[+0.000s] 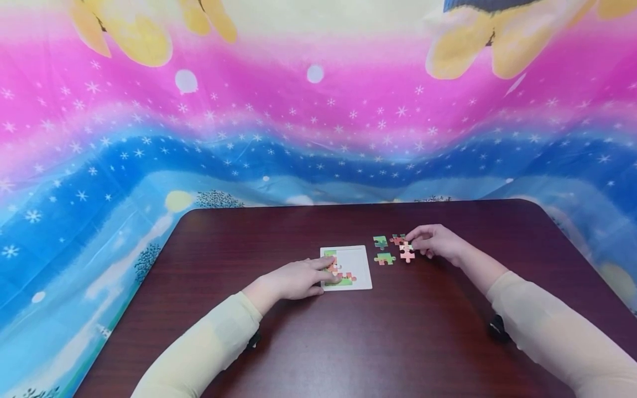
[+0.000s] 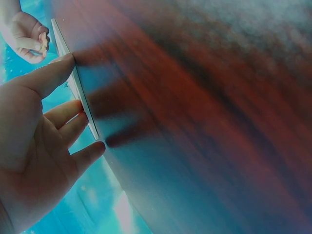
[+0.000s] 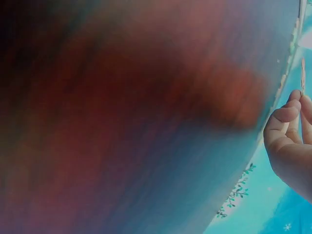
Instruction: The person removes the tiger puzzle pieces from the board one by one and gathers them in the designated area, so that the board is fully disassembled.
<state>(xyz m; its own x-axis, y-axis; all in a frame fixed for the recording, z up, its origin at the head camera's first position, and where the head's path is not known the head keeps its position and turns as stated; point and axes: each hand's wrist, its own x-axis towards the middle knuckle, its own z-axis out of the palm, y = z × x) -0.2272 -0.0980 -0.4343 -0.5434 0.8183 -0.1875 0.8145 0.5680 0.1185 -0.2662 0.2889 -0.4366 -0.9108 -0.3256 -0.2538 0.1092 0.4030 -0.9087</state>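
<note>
My left hand [image 1: 301, 278] rests with its fingers spread over the left side of a white puzzle tray [image 1: 359, 268]. Jigsaw pieces [image 1: 344, 278] in green and orange line the tray's left and lower sides, partly hidden under those fingers. In the left wrist view, my left fingers [image 2: 80, 161] reach along the tray's edge. To the right, my right hand [image 1: 440, 243] pinches a pinkish-orange puzzle piece [image 1: 407, 254] between thumb and fingertips. The right wrist view shows this puzzle piece [image 3: 302, 78] edge-on, standing up from the fingertips.
Between the tray and my right hand lie a green puzzle piece [image 1: 380, 241], a reddish one [image 1: 397, 239] and a green-and-orange one [image 1: 385, 258]. They rest on a dark brown table [image 1: 348, 337]. A colourful snowflake-printed cloth [image 1: 308, 138] hangs behind the table's far edge.
</note>
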